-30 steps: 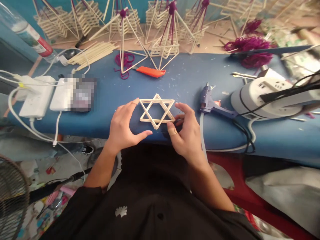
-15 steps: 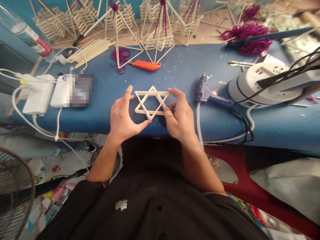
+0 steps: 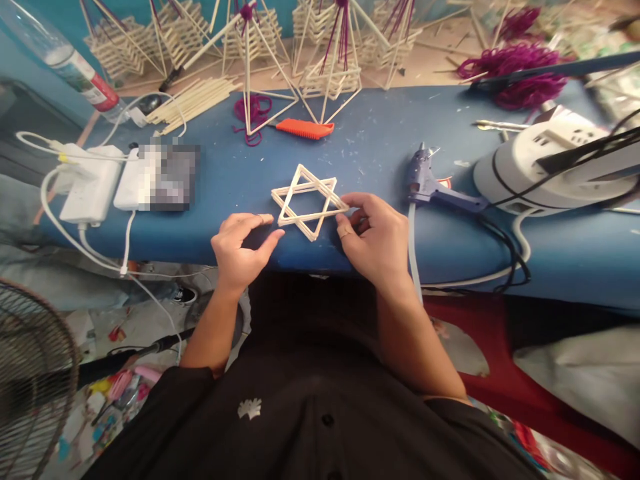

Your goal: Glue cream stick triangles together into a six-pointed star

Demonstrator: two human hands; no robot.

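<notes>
A flat six-pointed star of pale wooden sticks (image 3: 309,201), made of 2 overlapping triangles, lies on the blue padded table top (image 3: 370,157) near its front edge, turned a little so that 1 point aims up and to the left. The right hand (image 3: 376,235) pinches the star's right-hand point between thumb and forefinger, the other fingers curled beneath. The left hand (image 3: 241,247) rests on the table edge just left of the star, fingers bent loosely inward and closed on nothing; its thumb tip lies very near the star's lower left point, and contact cannot be told.

To the right of the right hand lies 1 purple glue gun (image 3: 429,187) with a white cord trailing off the table edge, and beyond it 1 white round cable reel with sockets (image 3: 545,163) and black leads. Behind the star lies 1 orange plastic comb (image 3: 305,128), beside 1 small tangle of magenta yarn (image 3: 254,110). At the left are 2 white power strips (image 3: 90,183) side by side with white cables, and behind them 1 bundle of loose pale sticks (image 3: 196,100). Along the far side stand at least 5 stick-built frames with magenta tassels (image 3: 330,50); the exact count is unclear. A larger heap of magenta yarn (image 3: 520,73) lies at the far right. 1 plastic bottle with a red label (image 3: 70,63) lies at the upper left, and 1 wire fan guard (image 3: 30,373) shows at the lower left.
</notes>
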